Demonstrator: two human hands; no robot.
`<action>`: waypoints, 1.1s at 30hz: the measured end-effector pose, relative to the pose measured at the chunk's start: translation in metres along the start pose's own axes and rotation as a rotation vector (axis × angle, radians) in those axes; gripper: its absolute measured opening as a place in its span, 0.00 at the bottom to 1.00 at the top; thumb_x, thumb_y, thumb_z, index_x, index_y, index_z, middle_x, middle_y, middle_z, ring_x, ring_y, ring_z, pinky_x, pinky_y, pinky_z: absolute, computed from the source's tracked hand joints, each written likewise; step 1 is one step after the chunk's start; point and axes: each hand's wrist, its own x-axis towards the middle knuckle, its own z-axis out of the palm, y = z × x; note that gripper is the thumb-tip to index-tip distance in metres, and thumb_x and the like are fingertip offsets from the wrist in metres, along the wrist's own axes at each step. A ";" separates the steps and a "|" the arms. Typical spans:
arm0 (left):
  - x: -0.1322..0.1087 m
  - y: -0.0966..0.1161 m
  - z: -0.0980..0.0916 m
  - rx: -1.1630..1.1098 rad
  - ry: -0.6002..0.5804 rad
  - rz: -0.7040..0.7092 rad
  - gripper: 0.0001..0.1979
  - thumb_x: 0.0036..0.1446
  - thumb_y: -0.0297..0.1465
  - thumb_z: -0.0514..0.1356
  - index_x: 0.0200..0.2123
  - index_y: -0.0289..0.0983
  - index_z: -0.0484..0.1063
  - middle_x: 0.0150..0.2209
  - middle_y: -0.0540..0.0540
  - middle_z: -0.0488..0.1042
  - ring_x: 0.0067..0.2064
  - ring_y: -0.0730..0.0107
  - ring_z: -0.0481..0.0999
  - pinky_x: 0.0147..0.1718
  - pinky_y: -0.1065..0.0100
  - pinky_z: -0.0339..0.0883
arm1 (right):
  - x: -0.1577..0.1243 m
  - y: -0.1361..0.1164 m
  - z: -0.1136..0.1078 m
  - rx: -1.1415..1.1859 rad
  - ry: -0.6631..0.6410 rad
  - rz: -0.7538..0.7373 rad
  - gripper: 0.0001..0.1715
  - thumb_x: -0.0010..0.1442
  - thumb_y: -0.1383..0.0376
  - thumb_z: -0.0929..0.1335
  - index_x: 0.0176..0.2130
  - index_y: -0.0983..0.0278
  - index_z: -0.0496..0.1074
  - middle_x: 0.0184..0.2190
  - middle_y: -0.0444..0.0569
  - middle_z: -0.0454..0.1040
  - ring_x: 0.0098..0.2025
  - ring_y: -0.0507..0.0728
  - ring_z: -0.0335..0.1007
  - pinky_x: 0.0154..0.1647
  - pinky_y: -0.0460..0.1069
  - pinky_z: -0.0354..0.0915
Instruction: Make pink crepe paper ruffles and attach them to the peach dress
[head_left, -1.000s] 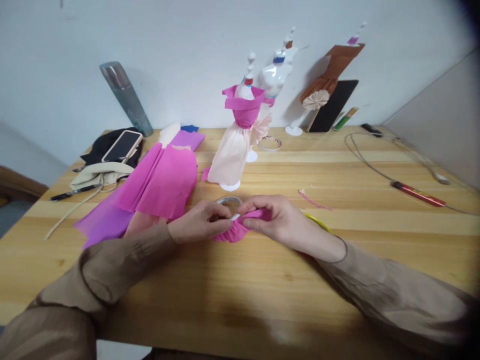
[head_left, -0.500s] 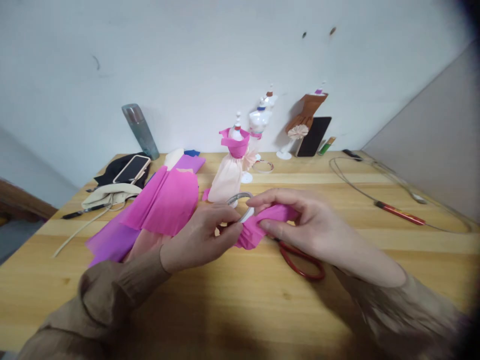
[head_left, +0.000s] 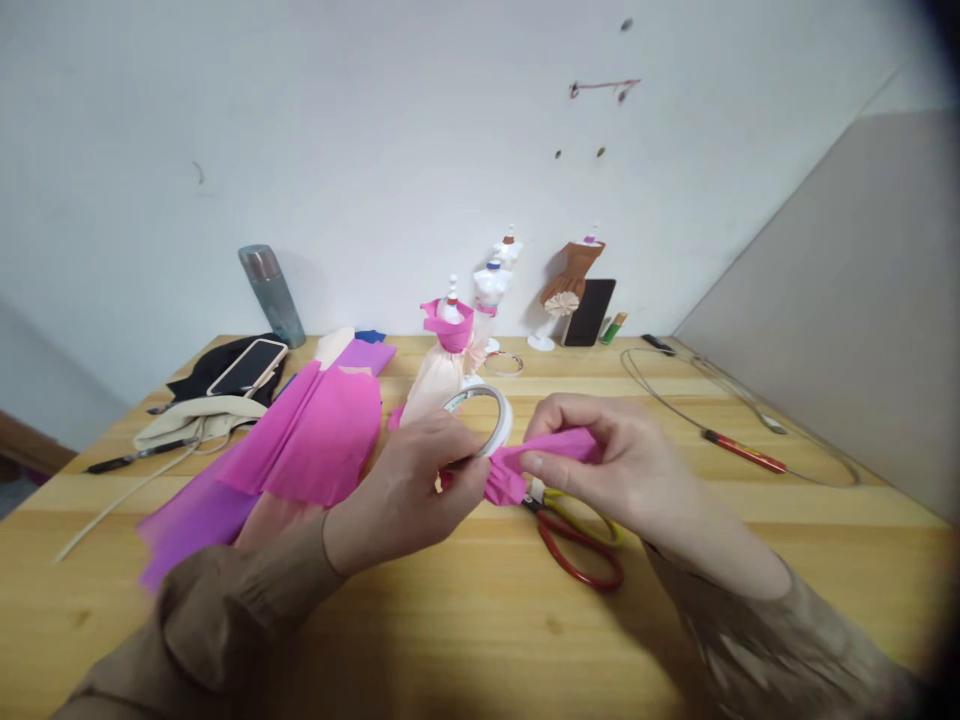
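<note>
A: What is at centre frame?
B: The left hand (head_left: 416, 485) grips a tape roll (head_left: 502, 420) against pink paper (head_left: 504, 478). The right hand (head_left: 637, 470) pinches that paper, above the table (head_left: 450, 620). Scissors (head_left: 581, 545) lie beneath, right of centre.

We see a white tape roll (head_left: 491, 408), a thin ring standing on edge, its hole facing us and slightly tilted. Touching it at its 5 o'clock is a magenta crepe paper piece (head_left: 510, 478), gathered and crumpled, with a folded band running toward 3 o'clock.
</note>
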 end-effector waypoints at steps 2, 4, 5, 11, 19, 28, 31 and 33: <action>0.000 -0.002 0.000 -0.008 -0.005 -0.005 0.15 0.56 0.21 0.52 0.20 0.36 0.52 0.21 0.54 0.55 0.26 0.77 0.56 0.26 0.70 0.51 | 0.000 0.000 0.003 -0.023 0.015 -0.048 0.11 0.54 0.62 0.71 0.24 0.63 0.70 0.20 0.44 0.69 0.21 0.51 0.60 0.21 0.47 0.57; 0.000 -0.004 0.000 -0.012 -0.006 -0.007 0.15 0.56 0.21 0.52 0.20 0.36 0.52 0.21 0.53 0.56 0.26 0.77 0.56 0.27 0.70 0.52 | -0.002 0.002 0.006 -0.042 0.033 -0.079 0.09 0.55 0.63 0.70 0.25 0.63 0.71 0.21 0.45 0.71 0.23 0.52 0.63 0.22 0.48 0.58; 0.000 -0.005 0.000 -0.012 0.000 -0.005 0.15 0.56 0.21 0.53 0.20 0.36 0.52 0.21 0.53 0.56 0.26 0.77 0.56 0.27 0.70 0.52 | -0.002 0.002 0.008 -0.046 0.033 -0.088 0.09 0.55 0.64 0.70 0.25 0.63 0.71 0.21 0.46 0.71 0.23 0.52 0.63 0.23 0.48 0.59; -0.001 -0.009 0.001 -0.004 0.015 0.010 0.15 0.56 0.21 0.53 0.20 0.36 0.54 0.21 0.54 0.56 0.25 0.78 0.56 0.26 0.71 0.51 | -0.005 0.001 0.014 -0.036 -0.044 -0.113 0.10 0.58 0.66 0.68 0.25 0.61 0.72 0.22 0.46 0.74 0.25 0.53 0.67 0.25 0.49 0.61; -0.001 -0.008 0.002 0.060 0.020 0.068 0.15 0.57 0.22 0.52 0.20 0.36 0.54 0.21 0.53 0.57 0.26 0.76 0.58 0.26 0.71 0.52 | -0.005 0.001 0.014 0.037 -0.017 -0.029 0.11 0.59 0.62 0.68 0.26 0.63 0.72 0.23 0.46 0.74 0.26 0.53 0.68 0.28 0.48 0.62; -0.001 -0.007 0.004 0.068 0.017 0.087 0.14 0.58 0.21 0.52 0.21 0.36 0.54 0.22 0.52 0.58 0.27 0.76 0.58 0.27 0.71 0.53 | -0.002 0.002 0.018 0.051 0.014 -0.003 0.10 0.55 0.63 0.68 0.24 0.63 0.70 0.20 0.45 0.71 0.23 0.51 0.64 0.25 0.47 0.61; -0.002 -0.008 0.004 0.065 0.019 0.096 0.14 0.57 0.21 0.52 0.21 0.36 0.54 0.22 0.52 0.58 0.27 0.75 0.59 0.27 0.70 0.54 | -0.001 0.003 0.020 0.081 0.010 0.033 0.10 0.55 0.63 0.68 0.24 0.63 0.71 0.20 0.45 0.71 0.23 0.51 0.64 0.24 0.47 0.60; -0.002 -0.009 0.004 0.064 0.018 0.103 0.14 0.58 0.21 0.52 0.21 0.37 0.54 0.22 0.52 0.58 0.27 0.75 0.58 0.27 0.70 0.53 | 0.000 0.003 0.021 0.103 0.023 0.061 0.10 0.53 0.62 0.69 0.23 0.63 0.70 0.19 0.45 0.70 0.22 0.51 0.62 0.23 0.46 0.59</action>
